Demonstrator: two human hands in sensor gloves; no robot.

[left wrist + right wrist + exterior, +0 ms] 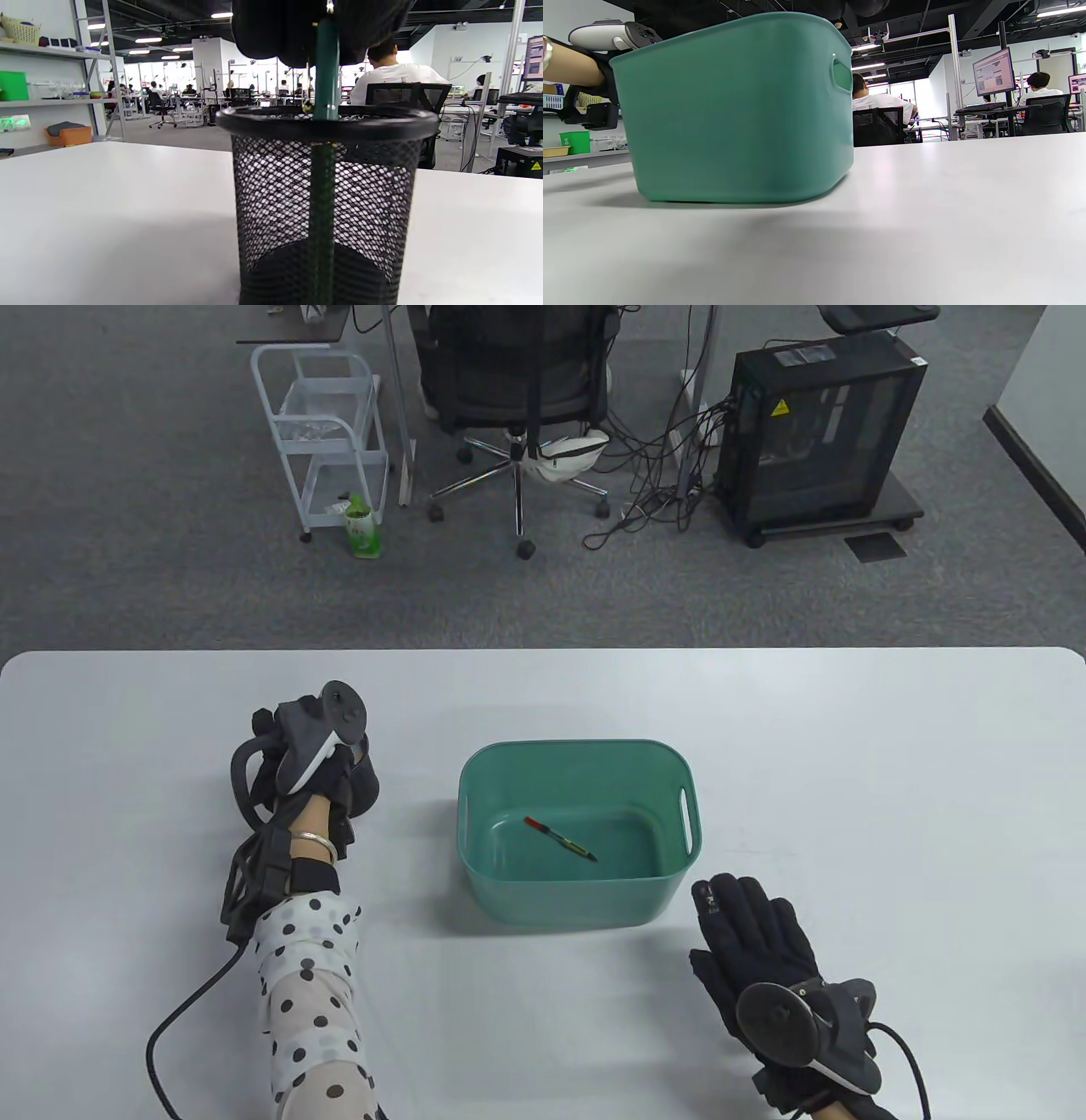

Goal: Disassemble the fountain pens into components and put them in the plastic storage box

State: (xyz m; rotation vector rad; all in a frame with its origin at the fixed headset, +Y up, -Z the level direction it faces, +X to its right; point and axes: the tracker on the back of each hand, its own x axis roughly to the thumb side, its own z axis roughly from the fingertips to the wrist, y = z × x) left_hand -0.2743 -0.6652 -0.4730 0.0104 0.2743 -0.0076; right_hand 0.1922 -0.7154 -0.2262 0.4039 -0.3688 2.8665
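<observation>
Teal storage box stands on a white desk.
A slot handle pierces its right wall; behind its left edge the left hand shows, a tracker above it. Seated people and monitors fill the background.

Table view: set high, looking down and ahead over the table, with floor and a chair toward 12 o'clock. Left wrist view: low, level, very near a mesh cup, facing an office beyond. Right wrist view: almost at table height, level, close to the box wall. Shared: box in table and right wrist views; table in all three; left hand in right wrist and table views.
</observation>
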